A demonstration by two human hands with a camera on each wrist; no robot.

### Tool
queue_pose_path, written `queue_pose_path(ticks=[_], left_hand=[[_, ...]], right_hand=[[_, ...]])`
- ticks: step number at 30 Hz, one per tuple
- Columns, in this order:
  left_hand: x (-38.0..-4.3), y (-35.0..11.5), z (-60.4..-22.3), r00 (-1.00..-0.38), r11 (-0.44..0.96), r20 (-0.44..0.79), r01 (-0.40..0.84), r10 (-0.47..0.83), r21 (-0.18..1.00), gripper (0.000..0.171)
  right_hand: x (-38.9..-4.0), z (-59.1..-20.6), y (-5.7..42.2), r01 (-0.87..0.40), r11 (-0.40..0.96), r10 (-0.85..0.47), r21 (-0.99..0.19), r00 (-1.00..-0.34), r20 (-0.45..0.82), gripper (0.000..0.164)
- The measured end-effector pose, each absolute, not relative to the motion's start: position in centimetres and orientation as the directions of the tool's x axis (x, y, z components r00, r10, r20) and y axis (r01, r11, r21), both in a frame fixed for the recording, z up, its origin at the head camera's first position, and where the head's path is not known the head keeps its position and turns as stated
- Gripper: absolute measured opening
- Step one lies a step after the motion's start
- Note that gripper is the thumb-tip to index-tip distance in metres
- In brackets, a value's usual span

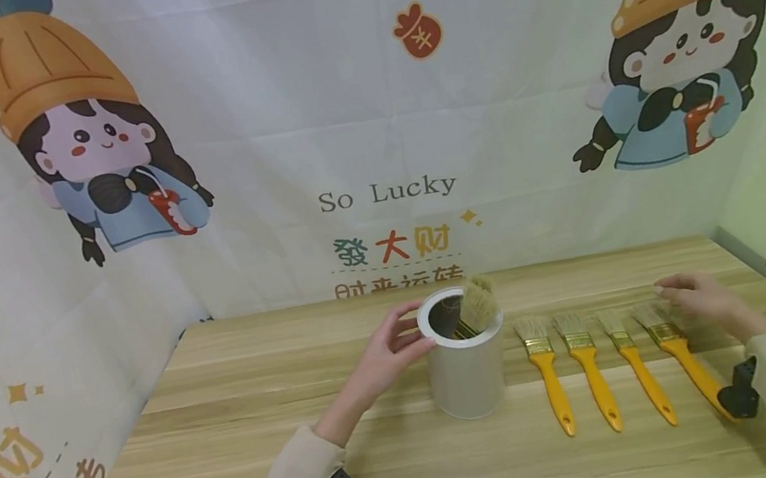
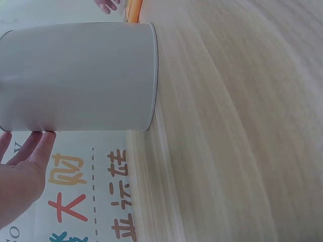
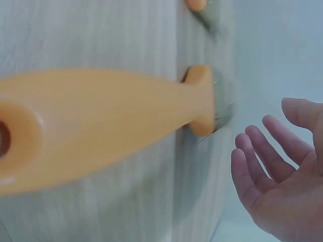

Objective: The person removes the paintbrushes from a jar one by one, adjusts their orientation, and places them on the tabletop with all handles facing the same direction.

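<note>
My left hand (image 1: 388,358) is at the left side of a grey can (image 1: 469,379) with a white rim, its thumb in front near the rim and its fingers behind. In the left wrist view the fingertips touch the wall of the can (image 2: 81,75). A paintbrush (image 1: 478,303) stands tilted in the can, bristles up; its handle is hidden inside. My right hand (image 1: 707,298), holding nothing, hovers by the bristles of the rightmost yellow-handled paintbrush (image 1: 676,348). In the right wrist view this hand (image 3: 282,176) has spread, relaxed fingers beyond the paintbrush's handle (image 3: 101,121).
Three more yellow-handled paintbrushes, a left one (image 1: 548,379), a middle one (image 1: 589,373) and a narrower one (image 1: 637,366), lie in a row right of the can, bristles away from me. Beneath everything is a wood-grain table (image 1: 237,459). A printed cloth (image 1: 299,78) hangs behind it.
</note>
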State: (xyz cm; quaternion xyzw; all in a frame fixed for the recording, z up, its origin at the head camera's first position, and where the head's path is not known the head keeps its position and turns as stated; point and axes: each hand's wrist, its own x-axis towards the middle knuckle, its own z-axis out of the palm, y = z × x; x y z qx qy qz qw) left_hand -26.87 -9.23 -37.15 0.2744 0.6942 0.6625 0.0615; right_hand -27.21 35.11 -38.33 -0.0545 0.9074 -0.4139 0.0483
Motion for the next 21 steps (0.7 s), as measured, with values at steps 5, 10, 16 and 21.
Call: queue_pose_path(ticks=[5, 10, 16, 21], left_hand=[[-26.9, -9.2, -37.2, -0.845, -0.031, 0.275, 0.294, 0.459, 0.955, 0.051], [-26.9, -9.2, -37.2, -0.845, -0.035, 0.277, 0.295, 0.457, 0.955, 0.051], [-26.9, -9.2, -37.2, -0.845, -0.029, 0.276, 0.296, 0.458, 0.955, 0.052], [-26.9, -9.3, -37.3, -0.85, -0.02, 0.262, 0.285, 0.457, 0.958, 0.051]], right_hand=[[-26.8, -37.5, 34.7, -0.084, 0.641, -0.146, -0.763, -0.989, -0.013, 0.055], [-26.3, -37.0, 33.8, -0.141, 0.634, -0.16, -0.761, -0.986, 0.049, 0.052], [-25.6, -36.7, 32.0, -0.171, 0.609, -0.171, -0.775, -0.982, 0.082, 0.049], [-25.3, -36.9, 30.6, -0.199, 0.594, -0.171, -0.78, -0.978, 0.119, 0.047]])
